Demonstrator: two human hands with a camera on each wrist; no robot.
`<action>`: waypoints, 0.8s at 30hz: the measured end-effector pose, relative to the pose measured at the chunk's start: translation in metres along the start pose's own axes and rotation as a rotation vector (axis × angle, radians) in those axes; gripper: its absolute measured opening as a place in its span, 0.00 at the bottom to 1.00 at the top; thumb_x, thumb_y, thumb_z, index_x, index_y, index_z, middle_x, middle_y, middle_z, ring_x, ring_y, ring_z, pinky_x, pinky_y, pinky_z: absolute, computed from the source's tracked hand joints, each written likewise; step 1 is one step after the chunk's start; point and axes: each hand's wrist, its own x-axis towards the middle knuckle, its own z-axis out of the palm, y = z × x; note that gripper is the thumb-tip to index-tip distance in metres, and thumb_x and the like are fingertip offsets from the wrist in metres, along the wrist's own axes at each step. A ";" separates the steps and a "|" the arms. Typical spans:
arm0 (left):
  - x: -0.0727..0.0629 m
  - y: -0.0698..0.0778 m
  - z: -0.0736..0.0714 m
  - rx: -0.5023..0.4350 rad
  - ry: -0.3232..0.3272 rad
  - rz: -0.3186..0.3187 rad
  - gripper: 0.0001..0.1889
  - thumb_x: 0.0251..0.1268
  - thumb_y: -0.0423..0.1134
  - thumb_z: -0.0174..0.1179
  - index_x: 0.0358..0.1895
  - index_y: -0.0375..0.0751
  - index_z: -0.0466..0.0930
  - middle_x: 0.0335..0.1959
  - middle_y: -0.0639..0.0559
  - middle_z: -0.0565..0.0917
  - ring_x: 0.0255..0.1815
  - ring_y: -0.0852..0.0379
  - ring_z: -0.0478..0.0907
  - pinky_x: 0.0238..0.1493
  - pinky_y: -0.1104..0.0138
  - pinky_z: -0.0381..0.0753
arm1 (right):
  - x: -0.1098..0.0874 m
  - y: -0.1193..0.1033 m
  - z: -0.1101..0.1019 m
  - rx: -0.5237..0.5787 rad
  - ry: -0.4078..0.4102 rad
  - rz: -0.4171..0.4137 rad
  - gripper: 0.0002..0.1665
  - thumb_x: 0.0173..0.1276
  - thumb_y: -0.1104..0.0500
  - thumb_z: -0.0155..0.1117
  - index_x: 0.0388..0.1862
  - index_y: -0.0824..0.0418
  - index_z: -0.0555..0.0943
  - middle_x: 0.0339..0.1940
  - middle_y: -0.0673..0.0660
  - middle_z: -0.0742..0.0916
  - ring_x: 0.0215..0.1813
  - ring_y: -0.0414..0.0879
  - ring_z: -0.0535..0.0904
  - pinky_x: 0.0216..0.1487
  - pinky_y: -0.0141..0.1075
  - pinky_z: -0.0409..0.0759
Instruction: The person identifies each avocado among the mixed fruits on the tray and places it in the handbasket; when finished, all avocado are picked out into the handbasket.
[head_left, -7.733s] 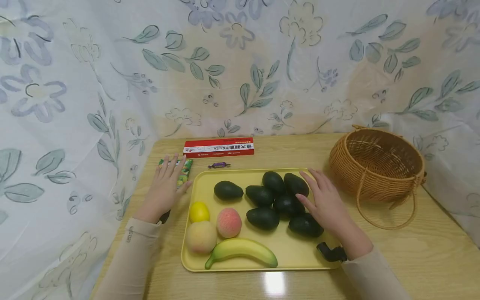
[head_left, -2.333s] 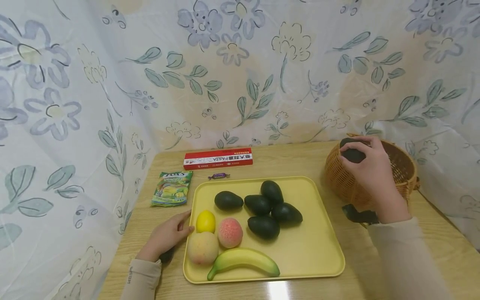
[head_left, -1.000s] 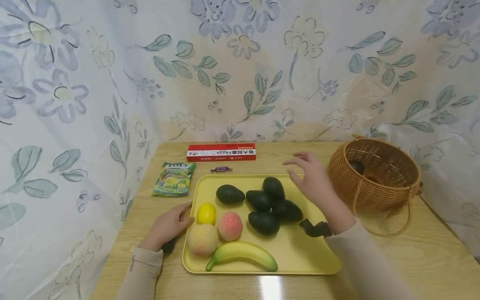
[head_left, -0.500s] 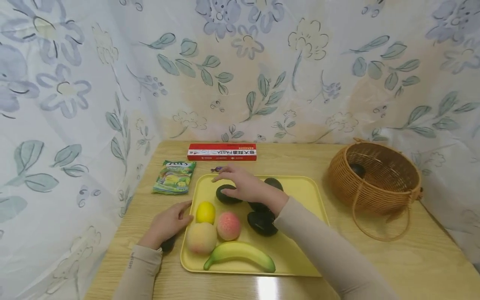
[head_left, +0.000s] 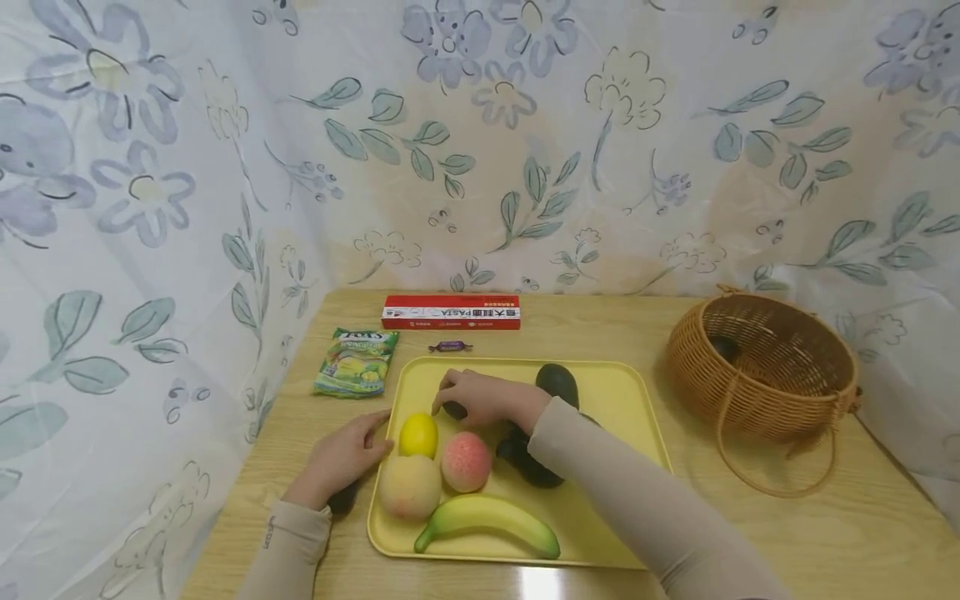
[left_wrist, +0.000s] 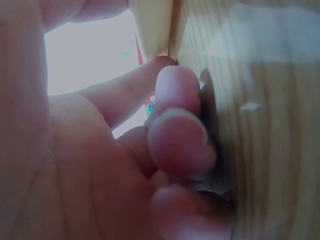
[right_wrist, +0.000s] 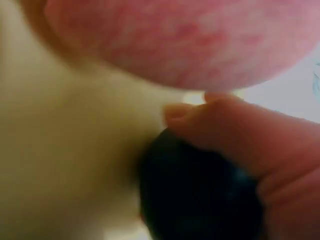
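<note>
My right hand [head_left: 483, 398] reaches across the yellow tray [head_left: 615, 408], its fingers curled round a dark green avocado [head_left: 454, 409] at the tray's back left. In the right wrist view the thumb lies along this avocado [right_wrist: 195, 195], close below the pink peach [right_wrist: 190, 40]. My left hand [head_left: 341, 458] rests on the table with relaxed fingers, thumb and index fingertip at the tray's left rim. Beside the right hand lie the yellow lemon [head_left: 418, 434], a pale yellow peach [head_left: 410, 486] and a banana [head_left: 487, 518]. Other avocados [head_left: 557, 385] are partly hidden under the right arm.
A wicker basket [head_left: 690, 367] stands at the right, its handle hanging forward, with a dark avocado [head_left: 723, 347] showing inside. Behind the tray lie a red pasta box [head_left: 451, 312], a purple wrapped candy [head_left: 450, 346] and a green snack bag [head_left: 356, 362]. A floral cloth hangs behind.
My right hand put an avocado into the basket, swung left over the tray and took hold of the leftmost avocado. The left hand moved down from the snack bag to the tray's rim.
</note>
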 end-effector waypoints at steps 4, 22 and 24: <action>0.000 0.000 0.001 0.015 0.010 0.001 0.30 0.72 0.46 0.65 0.74 0.43 0.74 0.29 0.55 0.73 0.27 0.58 0.69 0.29 0.60 0.69 | -0.001 -0.001 -0.001 -0.013 0.023 -0.003 0.24 0.67 0.63 0.75 0.61 0.49 0.86 0.61 0.57 0.78 0.56 0.49 0.74 0.62 0.38 0.73; -0.004 0.007 0.000 -0.001 -0.003 -0.017 0.30 0.72 0.45 0.65 0.74 0.42 0.74 0.30 0.54 0.72 0.27 0.57 0.69 0.29 0.61 0.67 | -0.080 0.021 -0.060 0.136 0.395 -0.010 0.16 0.60 0.67 0.78 0.43 0.52 0.84 0.53 0.54 0.77 0.52 0.51 0.76 0.55 0.42 0.80; -0.004 0.007 0.000 0.000 -0.006 -0.019 0.30 0.72 0.45 0.65 0.75 0.42 0.74 0.30 0.54 0.72 0.27 0.56 0.69 0.29 0.61 0.67 | -0.094 0.029 -0.065 0.171 0.444 0.016 0.16 0.59 0.68 0.77 0.42 0.52 0.84 0.52 0.55 0.77 0.51 0.52 0.77 0.53 0.43 0.81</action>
